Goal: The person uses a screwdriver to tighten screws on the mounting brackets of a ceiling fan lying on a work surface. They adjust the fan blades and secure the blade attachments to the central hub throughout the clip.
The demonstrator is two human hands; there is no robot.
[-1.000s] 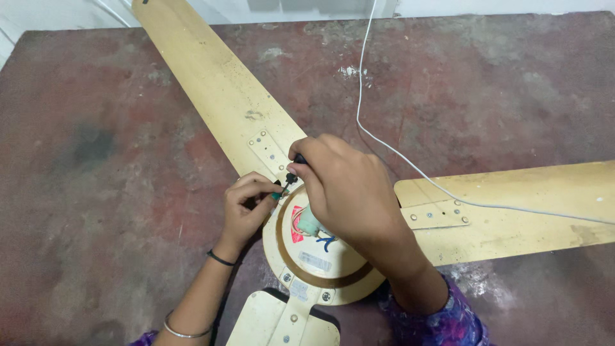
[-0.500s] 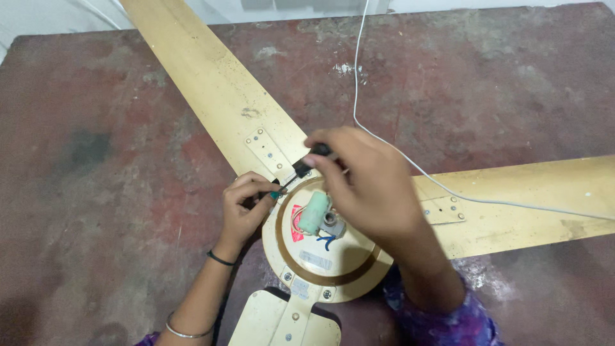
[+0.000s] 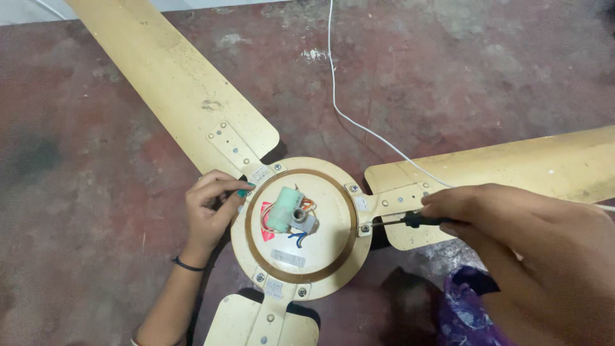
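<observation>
A cream ceiling fan lies flat on a reddish floor, its round motor housing facing up with a pale green capacitor and coloured wires at the centre. My left hand grips the housing's left rim by the upper-left blade. My right hand holds a black-handled screwdriver; its tip meets a screw where the right blade joins the housing.
A white cable runs from the top of the view down across the right blade. A third blade points toward me at the bottom. Purple patterned cloth shows at the lower right. Bare worn floor surrounds the fan.
My right hand has moved from the upper-left blade joint over to the right blade joint, uncovering the housing's centre. The left hand has stayed on the left rim.
</observation>
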